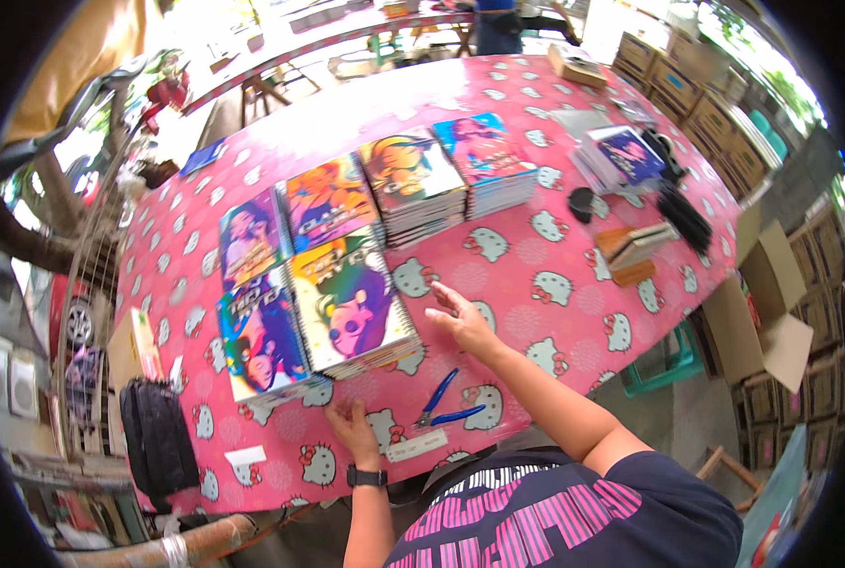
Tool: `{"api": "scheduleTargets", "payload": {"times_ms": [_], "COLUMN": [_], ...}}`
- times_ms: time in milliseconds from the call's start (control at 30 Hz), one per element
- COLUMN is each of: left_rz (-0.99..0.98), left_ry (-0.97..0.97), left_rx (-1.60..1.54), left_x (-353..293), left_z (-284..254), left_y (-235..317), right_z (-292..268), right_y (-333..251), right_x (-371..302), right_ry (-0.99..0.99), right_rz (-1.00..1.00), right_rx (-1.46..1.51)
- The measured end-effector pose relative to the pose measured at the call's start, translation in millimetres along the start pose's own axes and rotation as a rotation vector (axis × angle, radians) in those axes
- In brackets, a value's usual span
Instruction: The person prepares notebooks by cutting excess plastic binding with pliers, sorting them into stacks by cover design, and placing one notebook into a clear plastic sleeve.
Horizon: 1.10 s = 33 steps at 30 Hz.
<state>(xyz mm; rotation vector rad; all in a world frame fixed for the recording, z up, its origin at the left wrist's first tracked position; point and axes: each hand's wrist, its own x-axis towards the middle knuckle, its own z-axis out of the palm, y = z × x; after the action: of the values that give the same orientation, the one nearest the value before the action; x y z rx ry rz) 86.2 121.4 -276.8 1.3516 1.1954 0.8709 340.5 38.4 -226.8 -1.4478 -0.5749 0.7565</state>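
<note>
Several stacks of spiral-bound notebooks with colourful covers stand close together on the table. Nearest me are a yellow and purple notebook stack (352, 308) and a dark blue and purple notebook stack (264, 336). My left hand (354, 431), wearing a black watch, is just in front of these two, fingers loosely extended and holding nothing. Right of the yellow and purple stack, my right hand (462, 322) hovers with fingers spread, also holding nothing. Between my forearms lie blue-handled pliers (451, 402) with open handles, and a pale paper strip (418, 445).
A pink patterned cloth covers the table (527, 312). At the left edge stands a black bag (158, 435). Rightward are a smaller book pile (621, 161), a wooden holder (631, 251) and a black brush-like bundle (685, 218). An open carton (758, 303) stands beyond the right edge.
</note>
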Motion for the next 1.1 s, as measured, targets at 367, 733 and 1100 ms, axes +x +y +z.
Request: {"api": "scheduleTargets", "payload": {"times_ms": [367,733,1100], "left_rz": [0.807,0.956,0.893], "left_ry": [-0.578,-0.411,-0.613], "left_rx": [0.620,0.824,0.410], "left_x": [-80.7,-30.6,-158.5], "left_z": [129.0,310.2,406.2], "left_y": [38.7,50.3,106.1], "right_z": [-241.7,-470.1,-518.6], "right_y": [-56.2,-36.8,-8.4], "right_x": [-138.4,-255.0,-250.9], "right_ry": [0.451,0.664,0.730], "right_rz": [-0.134,-0.107,-0.086], "right_rx": [-0.032,-0.344,-0.421]}}
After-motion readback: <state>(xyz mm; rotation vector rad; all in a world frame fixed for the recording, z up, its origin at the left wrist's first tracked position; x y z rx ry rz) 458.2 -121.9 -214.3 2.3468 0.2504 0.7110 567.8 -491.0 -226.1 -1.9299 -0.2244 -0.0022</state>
